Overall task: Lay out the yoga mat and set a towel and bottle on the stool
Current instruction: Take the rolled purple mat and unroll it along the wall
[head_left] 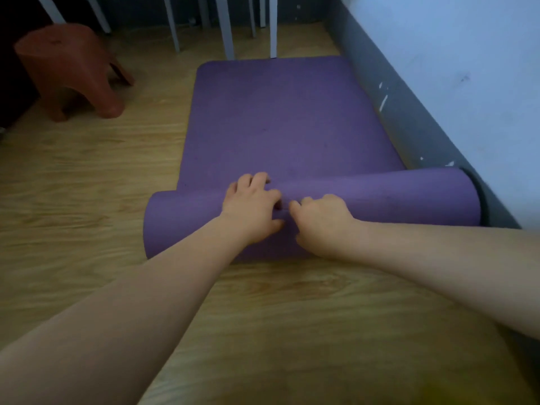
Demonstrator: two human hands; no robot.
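Note:
A purple yoga mat (280, 118) lies partly unrolled on the wooden floor, its flat part stretching away from me along the wall. The near part is still a thick roll lying crosswise. My left hand (252, 207) rests on top of the roll near its middle, fingers curled over it. My right hand (321, 223) presses on the roll right beside the left, fingers bent against the mat. A red-brown plastic stool (70, 68) stands at the far left, its top bare. No towel or bottle is in view.
A grey skirting (409, 112) and a pale wall (467, 68) run along the mat's right side. White furniture legs (225, 27) stand just beyond the mat's far edge. Wooden floor (87, 176) spreads to the left and in front of the roll.

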